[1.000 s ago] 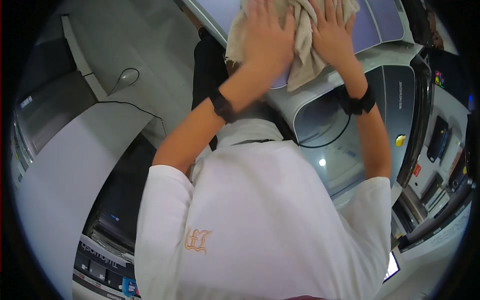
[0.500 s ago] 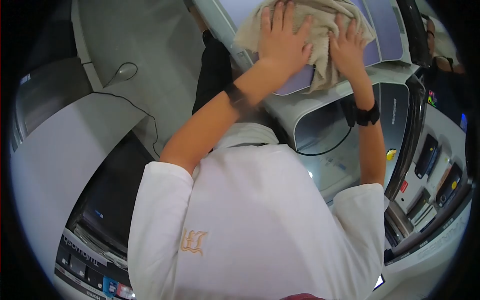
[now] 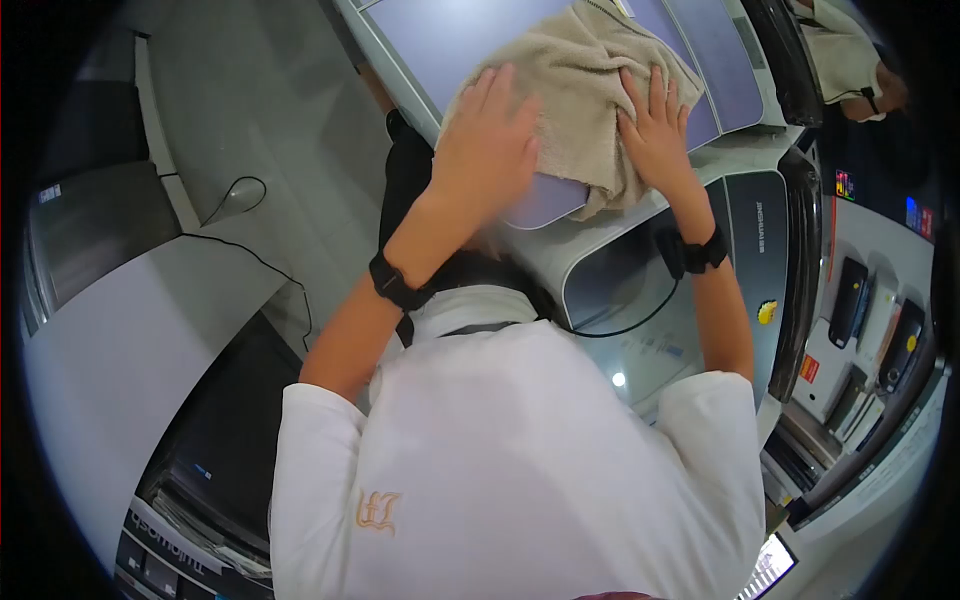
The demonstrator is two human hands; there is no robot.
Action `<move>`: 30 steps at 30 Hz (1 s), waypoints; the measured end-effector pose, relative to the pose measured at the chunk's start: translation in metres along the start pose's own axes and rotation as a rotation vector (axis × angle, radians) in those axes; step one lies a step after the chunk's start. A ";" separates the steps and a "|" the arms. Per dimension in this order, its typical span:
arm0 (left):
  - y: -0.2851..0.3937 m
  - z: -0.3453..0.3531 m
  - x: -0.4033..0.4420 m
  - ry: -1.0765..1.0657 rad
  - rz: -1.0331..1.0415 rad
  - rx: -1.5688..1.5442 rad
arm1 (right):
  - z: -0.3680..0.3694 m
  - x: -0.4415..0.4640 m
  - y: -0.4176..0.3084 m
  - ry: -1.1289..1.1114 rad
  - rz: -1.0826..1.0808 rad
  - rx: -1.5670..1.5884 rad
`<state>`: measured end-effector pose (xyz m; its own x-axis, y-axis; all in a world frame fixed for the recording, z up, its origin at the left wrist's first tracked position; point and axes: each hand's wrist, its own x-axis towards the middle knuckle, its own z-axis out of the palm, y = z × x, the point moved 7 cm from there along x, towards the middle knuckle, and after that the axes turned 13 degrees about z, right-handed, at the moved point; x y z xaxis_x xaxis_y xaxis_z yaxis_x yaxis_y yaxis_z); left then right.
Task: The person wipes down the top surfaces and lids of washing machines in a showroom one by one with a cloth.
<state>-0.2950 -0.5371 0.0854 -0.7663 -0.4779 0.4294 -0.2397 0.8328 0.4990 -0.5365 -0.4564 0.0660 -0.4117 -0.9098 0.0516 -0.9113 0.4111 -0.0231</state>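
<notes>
A beige towel [image 3: 570, 100] lies wrinkled on a lilac panel [image 3: 430, 50] with a pale frame. My right hand [image 3: 655, 135] rests on the towel's right part, fingers spread. At the towel's left edge is my left hand [image 3: 485, 145], somewhat smeared by motion, its fingers stretched out. Whether it presses on the cloth or hovers just over it I cannot tell. Each wrist wears a black band. Part of the panel's near corner shows below the towel.
Nearer me stands a pale appliance with a dark glass lid [image 3: 670, 270], a black cable [image 3: 635, 325] across it. On the right, a shelf holds several dark handle-like parts [image 3: 850, 300]. Another cable [image 3: 250, 262] runs over the white surface at left. A person's arm [image 3: 880, 95] shows at upper right.
My left hand has slid left and toward me, off the towel's middle to its edge. The towel looks flatter and more spread out. My right hand stays on the cloth. The view has shifted slightly.
</notes>
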 end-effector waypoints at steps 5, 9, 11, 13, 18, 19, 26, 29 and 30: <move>0.009 0.000 -0.018 -0.016 0.037 0.115 | -0.010 -0.030 -0.020 -0.058 -0.055 0.016; 0.018 0.003 -0.035 -0.022 0.024 0.100 | -0.012 -0.047 -0.017 -0.121 -0.111 0.028; 0.012 0.005 -0.029 -0.043 0.020 0.148 | -0.004 -0.024 0.001 -0.038 -0.106 0.035; 0.004 0.011 -0.014 -0.098 0.017 0.228 | 0.004 -0.005 0.011 0.040 -0.087 0.036; -0.007 0.021 0.003 -0.010 0.000 0.378 | 0.005 -0.002 -0.018 0.145 -0.070 -0.034; -0.008 0.022 0.006 0.009 0.001 0.380 | 0.005 -0.007 -0.025 0.115 -0.097 -0.040; -0.008 0.014 -0.012 -0.072 -0.028 0.271 | -0.010 -0.039 -0.025 -0.021 -0.199 0.096; -0.003 0.015 -0.005 -0.038 -0.002 0.261 | -0.014 0.003 -0.004 0.044 -0.111 0.031; -0.004 0.017 0.002 -0.042 0.013 0.277 | -0.017 0.018 -0.004 0.032 -0.059 0.029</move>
<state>-0.3051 -0.5365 0.0714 -0.7932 -0.4590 0.4001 -0.3789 0.8864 0.2658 -0.5400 -0.4740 0.0839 -0.3573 -0.9301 0.0856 -0.9339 0.3544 -0.0480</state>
